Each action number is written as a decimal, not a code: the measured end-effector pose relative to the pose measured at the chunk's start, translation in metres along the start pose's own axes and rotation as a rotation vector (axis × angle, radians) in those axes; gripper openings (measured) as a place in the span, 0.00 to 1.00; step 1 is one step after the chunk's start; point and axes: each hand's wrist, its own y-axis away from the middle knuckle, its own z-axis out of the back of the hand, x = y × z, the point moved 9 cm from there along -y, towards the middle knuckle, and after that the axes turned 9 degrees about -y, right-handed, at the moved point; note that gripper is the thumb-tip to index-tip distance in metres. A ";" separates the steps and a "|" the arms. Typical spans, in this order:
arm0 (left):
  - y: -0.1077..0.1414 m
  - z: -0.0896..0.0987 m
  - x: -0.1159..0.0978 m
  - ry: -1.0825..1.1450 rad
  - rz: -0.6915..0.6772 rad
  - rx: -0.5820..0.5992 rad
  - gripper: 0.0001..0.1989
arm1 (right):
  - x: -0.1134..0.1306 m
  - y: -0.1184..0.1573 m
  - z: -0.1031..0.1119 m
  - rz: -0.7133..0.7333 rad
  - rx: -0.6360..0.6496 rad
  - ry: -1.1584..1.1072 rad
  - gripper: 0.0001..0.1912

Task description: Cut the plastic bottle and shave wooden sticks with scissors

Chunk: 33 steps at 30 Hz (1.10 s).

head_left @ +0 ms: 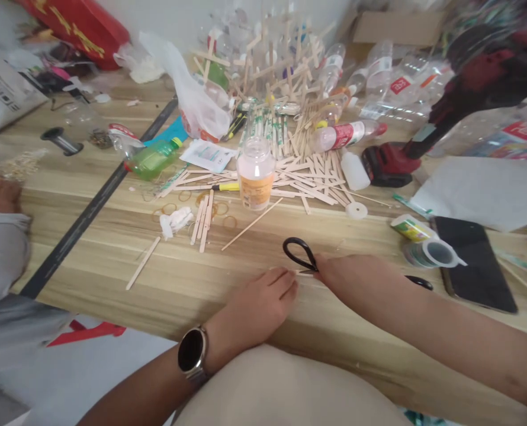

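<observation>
My right hand (328,267) is closed around a pair of scissors, of which a black handle loop (299,253) sticks out to the left; most of the rest is hidden by the hand. Low on the table's front edge rests my left hand (263,305), its fingers pressed together and a watch (192,350) on the wrist. A thin pale strip (306,273) runs between the left fingertips and the right hand; what it is I cannot make out. Beyond the hands stands an upright clear jar (256,174) with an orange label. Several flat wooden sticks (202,220) lie left of it.
A phone (474,263) and a small open cup (434,253) lie right of my forearm. Wooden sticks (308,177) and plastic bottles (346,135) crowd the back. A red and black power tool (392,163) stands right. Another person's arm (1,236) rests at left.
</observation>
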 end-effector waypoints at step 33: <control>0.015 0.019 0.026 0.000 0.194 -0.140 0.11 | 0.002 -0.010 0.001 -0.044 0.219 0.022 0.10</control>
